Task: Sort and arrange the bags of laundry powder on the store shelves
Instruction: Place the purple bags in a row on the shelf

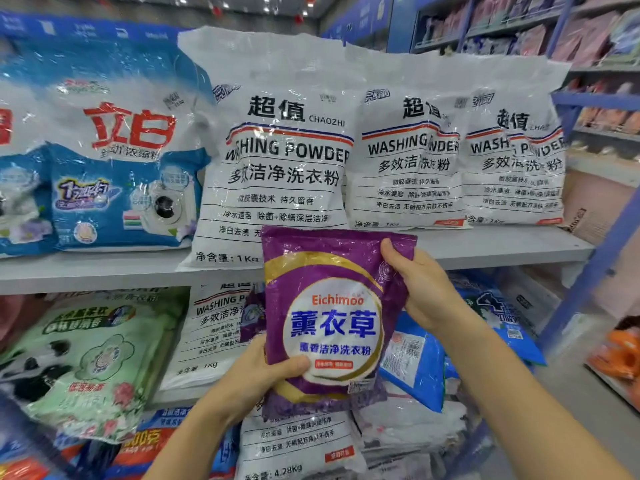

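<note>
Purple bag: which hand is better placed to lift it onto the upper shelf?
Probably the right hand: it grips the purple bag at its top corner, close to the upper shelf; the left hand holds the bottom.

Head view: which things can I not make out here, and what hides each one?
All in the head view:
1. Front white bag: its lower right print is hidden by the purple bag.
2. White bag on the lower shelf: right part hidden by the purple bag and the left hand.
3. Bag at the left edge: cut off by the frame.
4. Far shelves: goods blurred.
</note>
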